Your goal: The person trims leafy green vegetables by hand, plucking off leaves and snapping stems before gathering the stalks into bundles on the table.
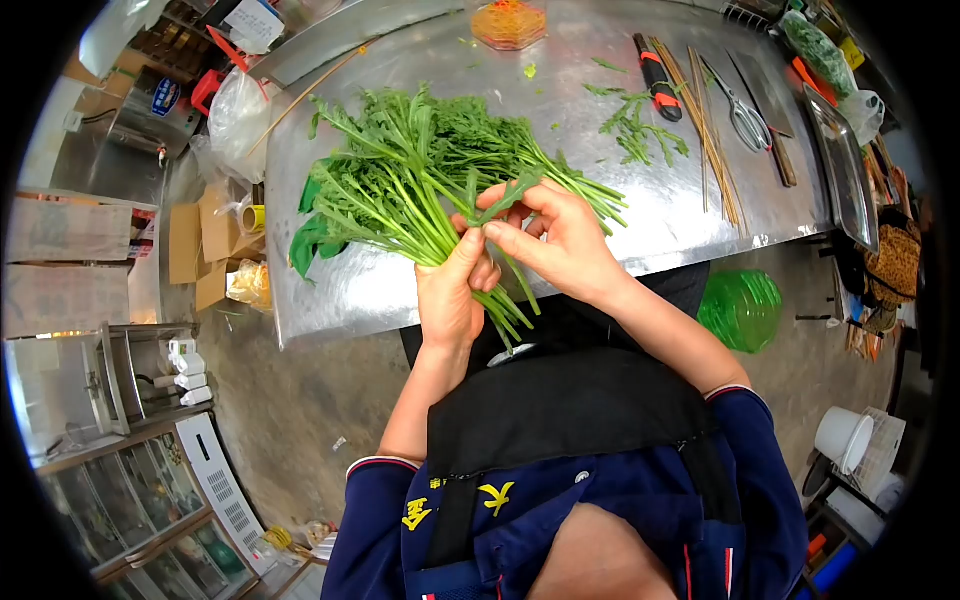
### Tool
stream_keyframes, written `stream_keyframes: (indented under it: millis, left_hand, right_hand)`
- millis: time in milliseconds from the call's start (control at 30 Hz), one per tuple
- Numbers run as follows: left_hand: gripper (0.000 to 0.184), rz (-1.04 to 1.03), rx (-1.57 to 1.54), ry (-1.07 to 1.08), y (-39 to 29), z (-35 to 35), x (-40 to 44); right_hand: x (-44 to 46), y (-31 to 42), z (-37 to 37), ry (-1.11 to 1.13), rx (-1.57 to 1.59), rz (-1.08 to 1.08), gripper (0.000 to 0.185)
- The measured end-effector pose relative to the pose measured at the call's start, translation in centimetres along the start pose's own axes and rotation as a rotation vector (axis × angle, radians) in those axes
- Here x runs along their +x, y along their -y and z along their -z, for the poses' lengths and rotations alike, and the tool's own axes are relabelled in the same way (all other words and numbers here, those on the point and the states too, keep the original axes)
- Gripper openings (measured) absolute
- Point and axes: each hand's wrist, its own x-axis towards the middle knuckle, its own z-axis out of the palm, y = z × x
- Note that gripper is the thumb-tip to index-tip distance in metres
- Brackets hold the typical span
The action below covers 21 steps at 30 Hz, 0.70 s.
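My left hand (450, 292) is closed round the stems of a bunch of leafy greens (400, 200), with jagged leaves like chrysanthemum greens. The stem ends stick out below the fist, past the table's front edge. My right hand (560, 238) pinches a single leaf (512, 196) close beside the left thumb; whether that leaf is still joined to a stem is hidden by the fingers. Behind the bunch, more greens (500, 140) lie on the metal table (340, 310), their stems pointing right. Darker broad green leaves or wrapping (315, 240) show at the left.
Loose leaf sprigs (640, 130) lie right of the pile. Further right are a red-and-black utility knife (656, 78), thin sticks (705, 130), scissors (745, 120), a cleaver (768, 110) and a metal tray (840, 165). An orange-filled container (508, 24) stands at the back. A green plastic bottle (740, 310) is below the table.
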Motion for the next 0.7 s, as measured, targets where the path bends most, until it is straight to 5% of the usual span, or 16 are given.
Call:
stream_keyframes:
  millis: [467, 700]
  left_hand:
    - [0.016, -0.025, 0.154, -0.071, 0.3, -0.8, -0.3]
    - [0.017, 0.033, 0.186, -0.051, 0.4, -0.2, -0.3]
  right_hand:
    - [0.2, -1.0, 0.7, -0.033, -0.177, 0.105, 0.020]
    - [0.0, -1.7, 1.0, 0.085, -0.566, 0.258, 0.018]
